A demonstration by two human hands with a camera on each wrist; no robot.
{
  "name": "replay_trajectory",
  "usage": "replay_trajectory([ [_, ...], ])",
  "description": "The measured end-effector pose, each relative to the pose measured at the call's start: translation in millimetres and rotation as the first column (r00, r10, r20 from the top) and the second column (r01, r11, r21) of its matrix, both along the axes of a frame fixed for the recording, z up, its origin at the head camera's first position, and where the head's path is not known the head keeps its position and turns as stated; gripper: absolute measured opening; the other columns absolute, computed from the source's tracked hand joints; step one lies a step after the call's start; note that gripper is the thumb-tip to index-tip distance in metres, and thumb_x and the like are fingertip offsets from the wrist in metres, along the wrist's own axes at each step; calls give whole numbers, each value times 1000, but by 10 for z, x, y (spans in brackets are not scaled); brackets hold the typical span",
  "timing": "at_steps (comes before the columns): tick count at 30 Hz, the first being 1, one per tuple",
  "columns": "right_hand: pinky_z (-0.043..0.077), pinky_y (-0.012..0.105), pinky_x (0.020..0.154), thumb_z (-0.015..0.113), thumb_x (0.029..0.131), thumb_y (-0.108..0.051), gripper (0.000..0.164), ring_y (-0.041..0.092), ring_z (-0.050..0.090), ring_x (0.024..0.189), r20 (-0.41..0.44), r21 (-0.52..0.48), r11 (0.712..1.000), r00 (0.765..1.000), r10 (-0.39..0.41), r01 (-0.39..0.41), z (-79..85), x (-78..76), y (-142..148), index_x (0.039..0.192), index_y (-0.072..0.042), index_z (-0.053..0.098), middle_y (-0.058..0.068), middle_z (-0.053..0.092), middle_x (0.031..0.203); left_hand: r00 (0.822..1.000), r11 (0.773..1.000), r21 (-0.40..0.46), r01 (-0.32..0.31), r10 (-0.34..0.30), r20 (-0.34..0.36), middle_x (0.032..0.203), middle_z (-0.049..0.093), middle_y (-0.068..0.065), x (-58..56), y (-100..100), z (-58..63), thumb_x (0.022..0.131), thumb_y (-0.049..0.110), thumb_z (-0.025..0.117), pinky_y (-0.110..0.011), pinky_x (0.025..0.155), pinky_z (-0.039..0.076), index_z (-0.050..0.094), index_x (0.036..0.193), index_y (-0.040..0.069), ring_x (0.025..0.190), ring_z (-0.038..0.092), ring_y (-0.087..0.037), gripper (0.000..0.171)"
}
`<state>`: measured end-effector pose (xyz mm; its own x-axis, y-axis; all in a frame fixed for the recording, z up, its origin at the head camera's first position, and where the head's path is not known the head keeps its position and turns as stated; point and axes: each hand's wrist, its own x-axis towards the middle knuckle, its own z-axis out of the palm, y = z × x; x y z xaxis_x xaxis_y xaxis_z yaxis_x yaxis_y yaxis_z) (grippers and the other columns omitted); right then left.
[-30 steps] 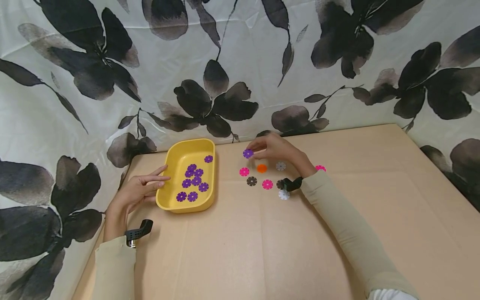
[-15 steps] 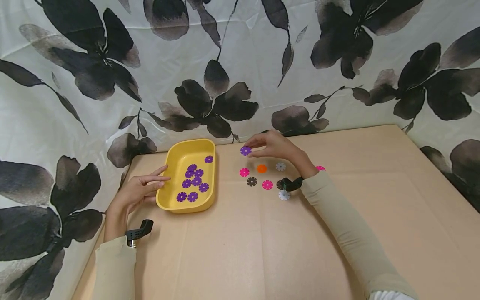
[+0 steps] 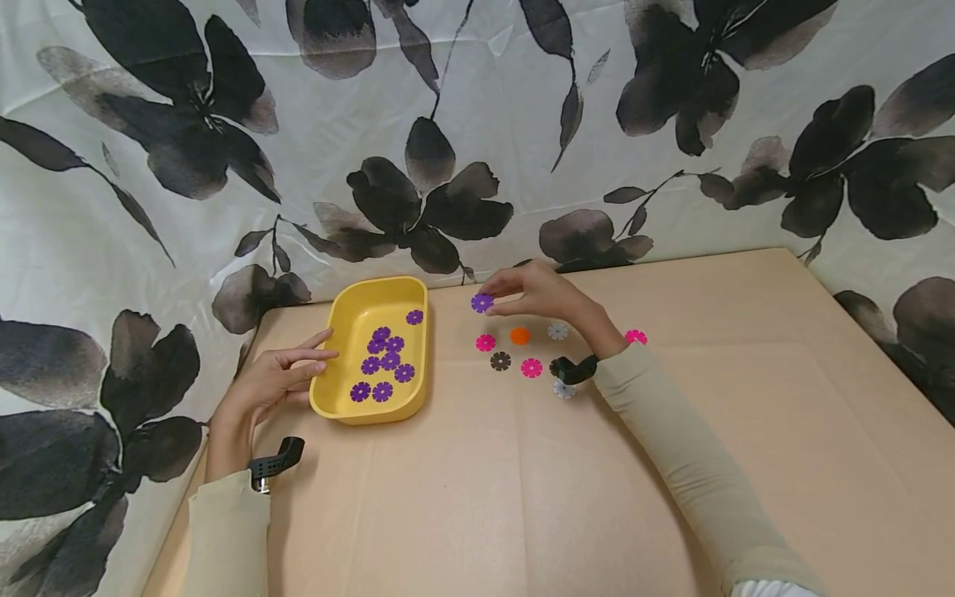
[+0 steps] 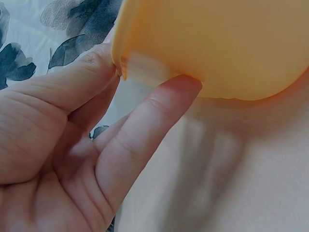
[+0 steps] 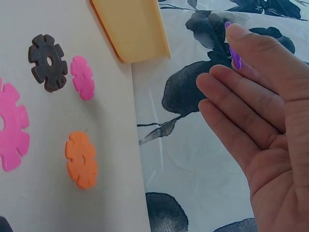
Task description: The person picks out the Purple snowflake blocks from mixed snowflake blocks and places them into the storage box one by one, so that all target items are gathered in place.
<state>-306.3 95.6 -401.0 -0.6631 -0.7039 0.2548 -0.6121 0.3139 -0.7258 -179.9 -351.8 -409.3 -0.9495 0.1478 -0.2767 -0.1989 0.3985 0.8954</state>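
In the head view, my left hand (image 3: 272, 381) holds the left side of a yellow tray (image 3: 352, 303), fingertips at the rim. The left wrist view shows a digit pressing the underside of the tray (image 4: 217, 43). Inside lie several purple notched discs (image 3: 390, 361), some overlapping. To the right of the tray, my right hand (image 3: 548, 294) pinches another purple notched disc (image 3: 482, 303) above the table's far side. In the right wrist view that disc (image 5: 234, 48) appears edge-on between thumb and index finger, the other fingers extended.
Loose notched discs lie below the right hand: pink (image 3: 486, 342), orange (image 3: 519, 336), dark grey (image 3: 501, 361), light grey (image 3: 558, 332) and pale blue (image 3: 564, 390). Another pink disc (image 3: 636, 337) lies beyond the right wrist. A floral cloth (image 3: 477, 99) hangs behind the table (image 3: 462, 497).
My right hand has moved slightly left toward the tray, carrying the pinched purple disc. The left hand and tray have stayed in place.
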Motion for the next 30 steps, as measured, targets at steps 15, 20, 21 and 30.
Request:
replay_trajectory([
  [15, 57, 39, 96, 86, 84, -21, 37, 27, 73, 107, -50, -20, 999, 998, 27, -28, 13, 46, -92, 115, -5, 75, 5, 77, 111, 1000, 1000, 15, 12, -12, 1, 167, 25, 5, -2, 1, -10, 97, 22, 71, -39, 85, 60, 56, 141, -2, 108, 67, 1, 52],
  [20, 56, 46, 97, 85, 85, -22, 39, 22, 72, 109, -15, -14, 999, 999, 37, -37, 23, 68, -148, 118, -6, 74, 5, 76, 113, 1000, 1000, -11, 6, -6, 1, 167, 26, 5, 1, -3, -7, 97, 24, 71, -38, 85, 61, 57, 141, -1, 108, 66, 2, 52],
  [21, 56, 46, 97, 85, 85, -23, 39, 22, 72, 110, -11, -6, 999, 999, 35, -35, 20, 70, -163, 119, -6, 74, 5, 76, 114, 1000, 1000, -16, 7, -7, 1, 167, 26, 5, 2, -4, -7, 97, 24, 71, -38, 85, 61, 57, 141, -1, 108, 66, 3, 53],
  [30, 57, 42, 97, 84, 85, -19, 38, 21, 72, 110, -9, -6, 998, 998, 70, -70, 40, 117, -321, 119, -5, 73, 5, 75, 114, 1000, 1000, -17, 4, -4, 0, 167, 26, 6, -4, -2, -1, 97, 25, 71, -36, 85, 60, 59, 140, -1, 107, 65, 4, 52],
])
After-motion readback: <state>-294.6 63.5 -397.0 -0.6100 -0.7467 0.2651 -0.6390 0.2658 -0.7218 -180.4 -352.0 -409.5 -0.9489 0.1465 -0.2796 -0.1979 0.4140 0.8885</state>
